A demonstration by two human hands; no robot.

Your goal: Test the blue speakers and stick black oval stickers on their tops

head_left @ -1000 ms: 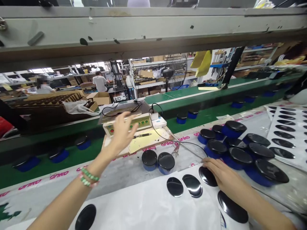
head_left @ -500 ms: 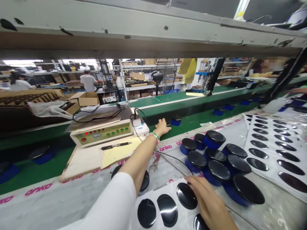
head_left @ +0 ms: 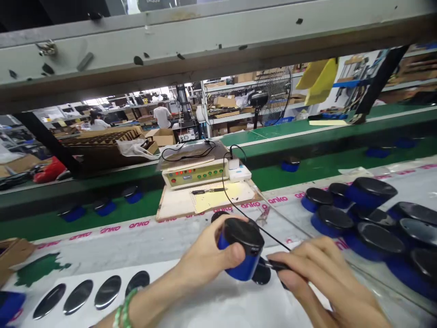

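Note:
My left hand [head_left: 211,255] is wrapped round a blue round container [head_left: 241,248] with a glossy black top, holding it tilted above the white sheet. Close by on the right, my right hand [head_left: 317,273] pinches a thin black piece [head_left: 278,265] with a shiny edge, near the container's lower side. Its exact shape is partly hidden by the fingers. Beneath the container, a black oval [head_left: 262,275] shows in part. More glossy black ovals [head_left: 78,296] lie in a row on the white sheet at the lower left, partly behind my left wrist.
Several blue containers with black tops [head_left: 373,239] crowd the bench at the right, one stacked on others. Beyond the bench runs a green conveyor belt [head_left: 273,181] carrying similar containers. A control box [head_left: 194,175], notepad [head_left: 218,196] and pen stand ahead; a cable crosses the bench. A shelf beam [head_left: 211,50] hangs above.
My left hand has come back from the belt and now holds a blue container. My right hand has lifted from the oval sheet with a thin black piece. The view has turned left.

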